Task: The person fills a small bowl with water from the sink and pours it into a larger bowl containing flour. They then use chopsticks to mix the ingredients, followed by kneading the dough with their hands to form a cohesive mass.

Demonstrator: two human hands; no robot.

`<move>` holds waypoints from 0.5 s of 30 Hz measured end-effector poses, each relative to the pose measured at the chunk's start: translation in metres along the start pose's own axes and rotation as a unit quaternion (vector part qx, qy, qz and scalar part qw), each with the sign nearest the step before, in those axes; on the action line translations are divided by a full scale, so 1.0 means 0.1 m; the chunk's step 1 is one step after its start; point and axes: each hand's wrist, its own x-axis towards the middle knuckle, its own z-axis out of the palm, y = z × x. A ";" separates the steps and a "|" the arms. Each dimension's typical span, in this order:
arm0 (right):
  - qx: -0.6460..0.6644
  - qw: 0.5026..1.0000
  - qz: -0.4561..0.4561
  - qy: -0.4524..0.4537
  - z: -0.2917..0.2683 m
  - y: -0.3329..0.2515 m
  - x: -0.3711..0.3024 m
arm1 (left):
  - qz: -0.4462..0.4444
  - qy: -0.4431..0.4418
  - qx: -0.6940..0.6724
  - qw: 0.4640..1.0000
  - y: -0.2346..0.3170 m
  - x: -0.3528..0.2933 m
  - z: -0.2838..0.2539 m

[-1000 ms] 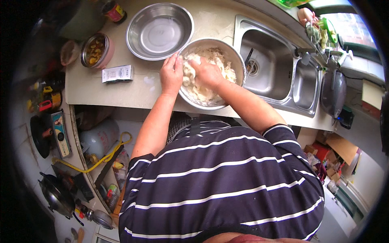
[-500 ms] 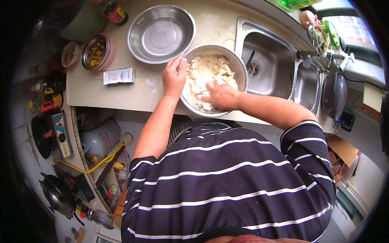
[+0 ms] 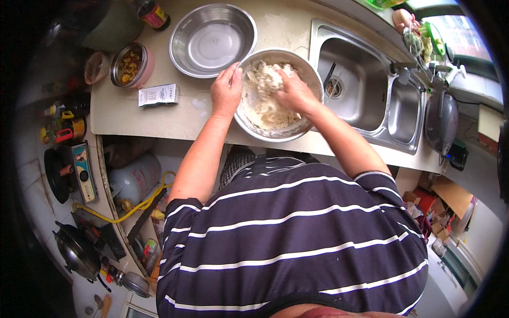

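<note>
A steel mixing bowl (image 3: 312, 77) sits near the front edge of the counter with pale, shaggy dough (image 3: 266, 114) in it. At its left side my left hand (image 3: 226, 93) grips the rim, thumb and fingers closed over the edge. My right hand (image 3: 296, 94) is inside the bowl, its fingers curled into a lump of the dough against the far side; motion blurs the fingertips and the lump a little. Floury smears coat the bowl's inner wall. Just behind and left of it stands a wider steel basin (image 3: 212, 45).
A double steel sink (image 3: 350, 85) adjoins the bowl on the right. Leftward on the counter are a small grey-white packet (image 3: 159, 95), a pink container of food (image 3: 144, 71) and a dark bottle (image 3: 155, 17). Below, left, are a gas cylinder (image 3: 135, 177) and yellow hose (image 3: 127, 214).
My right hand has moved from the near middle of the bowl to its far side, gathering dough into a lump there. My left hand keeps its hold on the rim.
</note>
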 end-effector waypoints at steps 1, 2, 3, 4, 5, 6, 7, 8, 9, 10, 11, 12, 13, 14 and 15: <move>-0.041 0.998 0.031 -0.034 -0.11 0.05 -0.04 | -0.002 -0.002 -0.010 1.000 -0.01 0.01 0.01; -0.088 0.996 0.017 -0.017 -0.21 0.09 -0.04 | -0.002 -0.003 -0.020 1.000 -0.01 0.01 0.01; -0.129 0.991 0.014 0.012 -0.27 0.10 -0.01 | -0.005 -0.009 -0.028 1.000 -0.02 0.01 0.01; -0.099 0.995 0.001 0.008 -0.31 0.11 0.05 | 0.004 -0.006 -0.023 1.000 -0.03 0.01 0.02; -0.078 0.997 -0.010 0.010 -0.30 0.08 0.15 | 0.010 -0.005 -0.016 1.000 -0.03 0.02 0.03; -0.106 0.994 0.012 -0.039 -0.25 0.04 0.25 | 0.011 -0.004 -0.009 1.000 -0.03 0.01 0.03; -0.098 0.993 -0.018 -0.069 -0.18 -0.02 0.38 | 0.021 0.001 -0.008 1.000 -0.03 0.01 0.04; -0.090 0.993 -0.053 -0.052 -0.09 -0.08 0.47 | 0.030 0.010 -0.007 0.999 -0.03 0.02 0.05; -0.131 0.986 -0.078 -0.063 -0.01 -0.13 0.55 | 0.041 0.013 -0.008 0.999 -0.01 0.00 0.04; -0.134 0.982 -0.075 -0.109 0.10 -0.20 0.55 | 0.025 0.004 0.002 1.000 0.00 -0.02 0.03; -0.162 0.976 -0.059 -0.137 0.15 -0.26 0.58 | 0.023 0.005 0.007 1.000 0.01 0.01 0.04; -0.157 0.970 -0.109 -0.149 0.21 -0.32 0.51 | 0.024 0.006 0.011 1.000 0.02 0.02 0.03; -0.160 0.964 -0.147 -0.155 0.25 -0.38 0.39 | 0.006 -0.011 0.017 1.000 0.03 0.02 0.01; -0.162 0.955 -0.173 -0.177 0.22 -0.38 0.28 | -0.007 -0.028 0.019 0.999 0.04 0.03 0.00; -0.139 0.955 -0.185 -0.183 0.16 -0.36 0.15 | -0.018 -0.039 0.021 0.999 0.05 0.04 -0.01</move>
